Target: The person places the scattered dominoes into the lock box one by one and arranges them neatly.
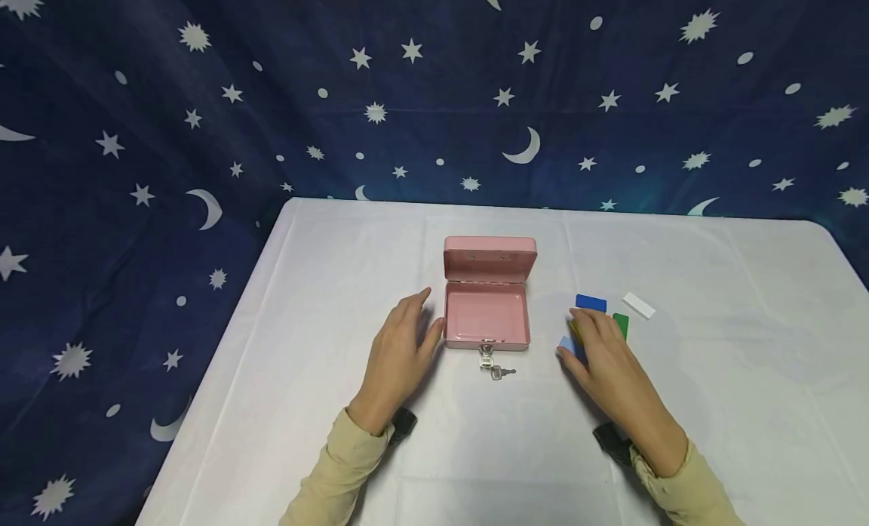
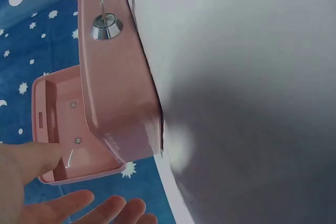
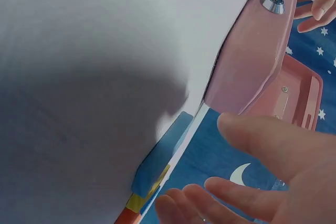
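Note:
A pink metal cash box (image 1: 486, 315) stands on the table with its lid (image 1: 490, 259) raised and nothing inside. A key with a ring and a spare key (image 1: 501, 373) hangs from the lock (image 2: 106, 24) on its front. My left hand (image 1: 397, 352) is beside the box's left wall, fingers extended and thumb apart from them, holding nothing. Over a group of small coloured blocks hovers my right hand (image 1: 607, 367), its fingers relaxed and gripping nothing. Around it show a light blue block (image 3: 163, 153), a yellow block (image 3: 137, 202), a dark blue block (image 1: 591, 302) and a green block (image 1: 621, 324).
A white block (image 1: 639, 306) lies at the right, behind the green one. An orange block (image 3: 127, 216) shows at the bottom of the right wrist view. The white-covered table (image 1: 271, 405) meets a dark blue curtain (image 1: 434, 81) with stars and moons.

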A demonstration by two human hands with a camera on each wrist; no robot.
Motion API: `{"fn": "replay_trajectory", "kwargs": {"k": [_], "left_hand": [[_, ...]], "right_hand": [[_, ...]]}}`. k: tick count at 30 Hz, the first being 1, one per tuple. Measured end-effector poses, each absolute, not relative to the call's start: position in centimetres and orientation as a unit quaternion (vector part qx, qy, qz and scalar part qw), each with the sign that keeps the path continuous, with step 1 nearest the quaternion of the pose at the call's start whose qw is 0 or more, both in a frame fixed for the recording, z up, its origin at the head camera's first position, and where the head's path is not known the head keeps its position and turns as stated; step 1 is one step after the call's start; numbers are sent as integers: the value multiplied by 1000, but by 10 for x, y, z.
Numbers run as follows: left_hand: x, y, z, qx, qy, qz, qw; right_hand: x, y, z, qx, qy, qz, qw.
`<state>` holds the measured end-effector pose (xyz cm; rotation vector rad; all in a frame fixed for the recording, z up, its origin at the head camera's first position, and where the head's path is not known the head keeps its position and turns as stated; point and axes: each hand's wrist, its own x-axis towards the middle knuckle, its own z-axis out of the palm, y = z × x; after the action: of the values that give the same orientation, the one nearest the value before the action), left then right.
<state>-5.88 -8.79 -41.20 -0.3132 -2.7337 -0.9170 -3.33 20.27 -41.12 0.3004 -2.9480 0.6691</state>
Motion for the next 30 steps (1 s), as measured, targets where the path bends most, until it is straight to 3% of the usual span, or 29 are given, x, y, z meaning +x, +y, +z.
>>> {"fn": "replay_trajectory", "kwargs": {"k": [7, 30], "left_hand": [[-64, -85, -413, -105, -926, -347, 110], [-78, -76, -420, -76, -909, -408, 46]], "right_hand": [[-35, 204, -411, 87, -971, 222, 28], [-41, 213, -415, 102, -969, 209, 82]]}}
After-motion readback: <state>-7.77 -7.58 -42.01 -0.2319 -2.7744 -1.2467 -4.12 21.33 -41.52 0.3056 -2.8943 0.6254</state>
